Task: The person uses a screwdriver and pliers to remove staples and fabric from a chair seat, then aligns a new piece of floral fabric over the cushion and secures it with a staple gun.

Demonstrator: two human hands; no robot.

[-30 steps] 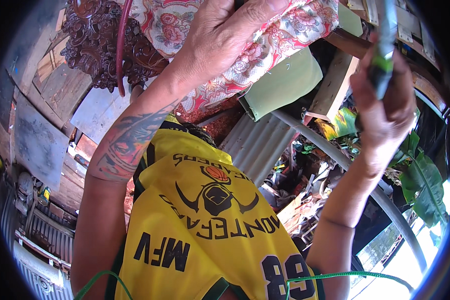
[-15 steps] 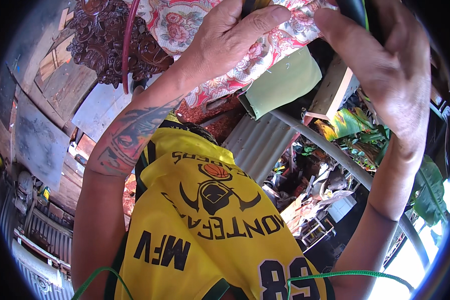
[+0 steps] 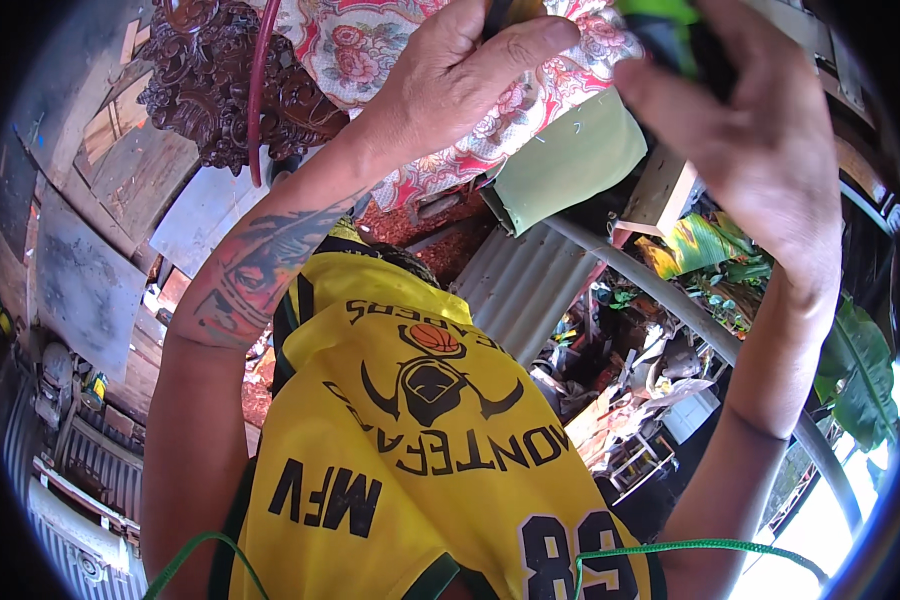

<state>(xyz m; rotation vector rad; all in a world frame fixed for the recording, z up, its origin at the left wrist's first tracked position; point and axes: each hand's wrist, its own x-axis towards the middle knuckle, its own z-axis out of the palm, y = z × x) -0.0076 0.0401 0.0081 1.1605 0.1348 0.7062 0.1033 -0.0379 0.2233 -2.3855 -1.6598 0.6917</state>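
At the top of the view my left hand (image 3: 470, 70) is closed on a dark object with some yellow (image 3: 513, 12), mostly cut off by the frame edge, over a pink-and-red floral fabric (image 3: 350, 45). My right hand (image 3: 745, 150), blurred, is curved round a green-and-black tool (image 3: 660, 30) close to the left hand. A carved dark-wood piece (image 3: 210, 100) and a dark red tube (image 3: 257, 100) lie left of my left forearm. A pale green panel (image 3: 570, 165) hangs beside the fabric.
Weathered boards (image 3: 85, 290) and corrugated sheet pieces are at the left. Below the green panel are a corrugated sheet (image 3: 510, 285), a grey pipe (image 3: 660, 300) and a light wooden beam (image 3: 660, 195). Scrap debris (image 3: 660, 400) and banana leaves (image 3: 855, 370) are on the right.
My right hand has swung upward from the right side and turned, then shifted slightly left toward my left hand with the tool. My left hand has barely moved.
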